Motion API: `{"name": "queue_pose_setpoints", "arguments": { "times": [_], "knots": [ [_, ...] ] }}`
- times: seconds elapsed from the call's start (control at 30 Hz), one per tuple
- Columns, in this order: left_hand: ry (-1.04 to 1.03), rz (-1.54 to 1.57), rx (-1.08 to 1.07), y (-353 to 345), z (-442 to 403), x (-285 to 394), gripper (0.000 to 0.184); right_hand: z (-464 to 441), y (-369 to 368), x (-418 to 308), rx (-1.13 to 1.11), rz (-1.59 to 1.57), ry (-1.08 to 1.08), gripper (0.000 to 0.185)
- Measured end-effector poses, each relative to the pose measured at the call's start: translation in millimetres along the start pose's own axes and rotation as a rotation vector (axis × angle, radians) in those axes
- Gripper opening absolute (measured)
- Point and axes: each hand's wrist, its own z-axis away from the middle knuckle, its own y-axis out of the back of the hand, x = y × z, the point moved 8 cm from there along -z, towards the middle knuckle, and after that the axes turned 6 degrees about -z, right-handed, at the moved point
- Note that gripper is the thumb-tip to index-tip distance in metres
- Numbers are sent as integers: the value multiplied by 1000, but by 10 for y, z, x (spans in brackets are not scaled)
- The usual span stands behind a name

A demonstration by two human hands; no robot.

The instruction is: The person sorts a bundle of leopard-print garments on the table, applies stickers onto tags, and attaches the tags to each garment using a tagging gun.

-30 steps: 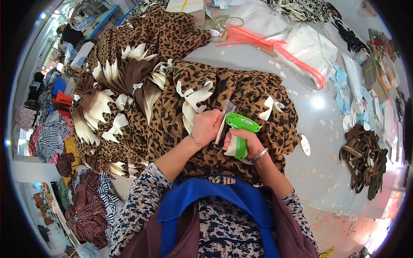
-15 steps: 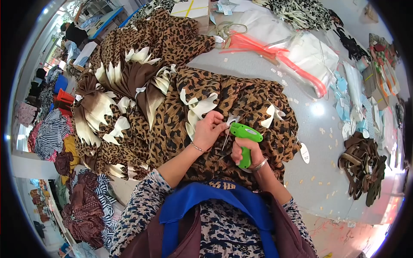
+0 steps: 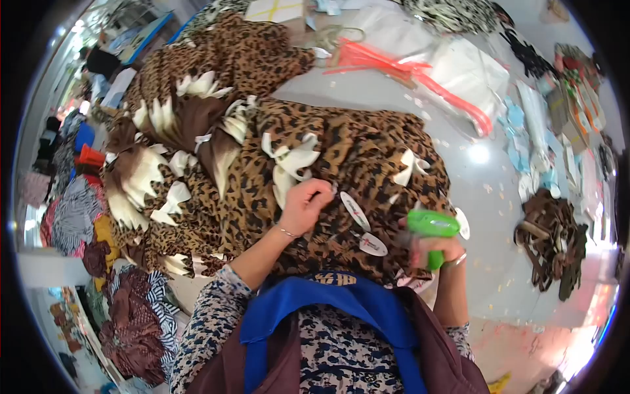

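Note:
My right hand grips a green tagging gun, blurred by motion, over the right part of a leopard-print garment. My left hand is closed in a pinch above the middle of the same garment. A small pale bit shows at its fingertips, too small to name. Between the hands, a white oval hang tag lies over the print, and another oval tag is just below it. White bow-like ties sit on the fabric beyond my left hand.
More leopard-print cloth is heaped at the far left. Clear plastic bags with a red edge lie at the back. Brown straps are bunched at the right. Piled clothes stand at the lower left. A person is at the far left.
The tagging gun in my right hand has moved right and down, away from my left hand. Two white oval tags now show between the hands. My left hand stays pinched near the same spot.

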Motion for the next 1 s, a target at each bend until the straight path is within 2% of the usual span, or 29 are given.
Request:
{"name": "queue_pose_setpoints", "arguments": {
  "times": [0.03,0.13,0.17,0.23,0.33,0.4,0.5,0.57,0.6,0.73,0.83,0.87,0.9,0.93,0.97,1.0],
  "knots": [
    [0,55,-23,13,9,-62,3,65,118,-99,-20,26,49,58],
    [-25,235,33,123,31,12,4,116,339,-340,86,-418,318,73],
    [-62,245,23,166,29,76,5,64,373,-461,115,-240,367,67],
    [-62,263,84,277,54,161,8,-130,391,-516,366,-63,311,55],
    [-13,378,143,455,74,241,10,-514,235,-620,516,64,392,37],
    [-29,477,146,561,82,271,11,-771,210,-703,541,207,419,38],
    [-42,571,145,671,127,404,11,-1162,316,-715,646,424,277,47],
    [-24,632,152,768,178,388,15,-1384,305,-793,744,842,339,62],
    [-11,620,138,797,212,414,16,-1394,168,-838,786,897,278,74],
    [0,459,70,985,390,484,21,-1662,122,-673,724,1151,266,74],
    [-91,191,-28,996,472,786,22,-1676,259,-553,691,921,493,67],
    [-118,150,-123,979,501,852,21,-1587,182,-620,623,809,539,59],
    [-144,108,-218,957,533,925,21,-1526,87,-667,489,525,639,58],
    [-146,116,-322,895,579,1036,19,-1323,-78,-707,519,291,347,56],
    [-114,83,-460,825,631,1129,16,-1277,-115,-719,366,37,447,56],
    [-113,130,-563,730,679,1220,14,-1158,-192,-749,290,-58,439,52]
  ]
}}
